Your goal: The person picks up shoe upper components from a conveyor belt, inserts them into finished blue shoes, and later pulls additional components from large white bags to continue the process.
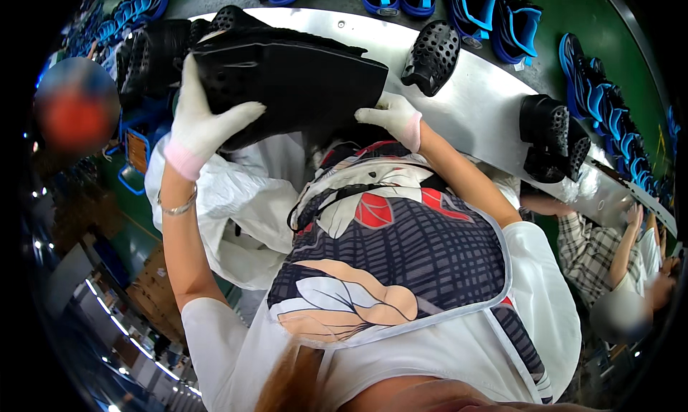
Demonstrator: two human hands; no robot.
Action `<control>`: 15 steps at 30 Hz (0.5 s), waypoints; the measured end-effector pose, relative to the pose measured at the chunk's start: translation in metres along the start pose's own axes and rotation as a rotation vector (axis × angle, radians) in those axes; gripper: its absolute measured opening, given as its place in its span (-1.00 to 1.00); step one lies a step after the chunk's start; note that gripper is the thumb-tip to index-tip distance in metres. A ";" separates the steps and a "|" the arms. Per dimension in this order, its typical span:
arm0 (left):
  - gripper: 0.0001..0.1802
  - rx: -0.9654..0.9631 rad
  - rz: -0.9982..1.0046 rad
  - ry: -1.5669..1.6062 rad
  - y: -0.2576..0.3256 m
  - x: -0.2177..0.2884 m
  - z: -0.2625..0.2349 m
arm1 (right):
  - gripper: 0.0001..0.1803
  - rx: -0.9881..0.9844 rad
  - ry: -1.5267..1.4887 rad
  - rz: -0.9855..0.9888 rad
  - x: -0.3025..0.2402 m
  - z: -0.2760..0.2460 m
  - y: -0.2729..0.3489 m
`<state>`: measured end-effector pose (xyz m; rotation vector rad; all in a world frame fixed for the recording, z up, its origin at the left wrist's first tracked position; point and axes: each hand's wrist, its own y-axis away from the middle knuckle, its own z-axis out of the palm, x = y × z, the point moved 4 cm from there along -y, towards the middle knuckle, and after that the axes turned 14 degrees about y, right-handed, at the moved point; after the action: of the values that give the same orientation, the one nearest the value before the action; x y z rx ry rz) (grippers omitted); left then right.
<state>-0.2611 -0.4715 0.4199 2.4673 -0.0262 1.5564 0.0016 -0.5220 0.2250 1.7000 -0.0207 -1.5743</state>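
Observation:
My two hands, in white gloves with pink cuffs, hold a wide black plastic piece (301, 82) up over the near edge of the metal table. It has smooth flat sides and some holes at its left end; it looks like shoe inserts nested together, but I cannot tell for sure. My left hand (204, 118) grips its left end, thumb across the near face and fingers up the side. My right hand (393, 118) pinches its lower right corner, with some fingers hidden behind it. A single perforated black shoe insert (432, 57) lies on the table to the right.
More black perforated inserts (154, 57) are piled at the left, and a stack of inserts (552, 136) stands farther right on the metal table (476, 107). Black-and-blue shoes (494, 18) line the far side. People sit at both sides; a white sack (236, 211) hangs by my lap.

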 end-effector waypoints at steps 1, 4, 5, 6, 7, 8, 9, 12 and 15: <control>0.02 -0.035 0.040 -0.056 -0.009 0.006 0.004 | -0.64 0.011 -0.044 -0.017 0.007 0.003 -0.007; 0.04 -0.174 0.205 -0.205 -0.035 0.021 0.023 | -0.65 0.051 -0.296 -0.026 0.029 0.011 -0.022; 0.03 -0.223 0.221 -0.192 -0.039 0.025 0.027 | -0.67 0.077 -0.282 -0.057 0.030 0.013 -0.027; 0.02 -0.271 0.236 -0.180 -0.041 0.032 0.034 | -0.67 0.088 -0.315 -0.059 0.036 0.016 -0.033; 0.04 -0.329 0.239 -0.200 -0.044 0.030 0.040 | -0.67 0.096 -0.346 -0.057 0.047 0.019 -0.041; 0.05 -0.389 0.252 -0.220 -0.049 0.032 0.046 | -0.67 0.113 -0.373 -0.062 0.054 0.018 -0.048; 0.04 -0.424 0.332 -0.311 -0.051 0.037 0.054 | -0.68 0.097 -0.377 -0.056 0.061 0.018 -0.055; -0.05 -0.590 0.578 -0.518 -0.051 0.062 0.081 | -0.68 0.051 -0.573 0.203 0.062 0.032 -0.058; -0.21 -0.700 0.842 -0.723 -0.036 0.063 0.119 | -0.65 0.031 -0.600 0.293 0.056 0.039 -0.049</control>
<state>-0.1233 -0.4537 0.4207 2.3082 -1.5683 0.5125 -0.0423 -0.5379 0.1554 1.1268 -0.5714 -1.7963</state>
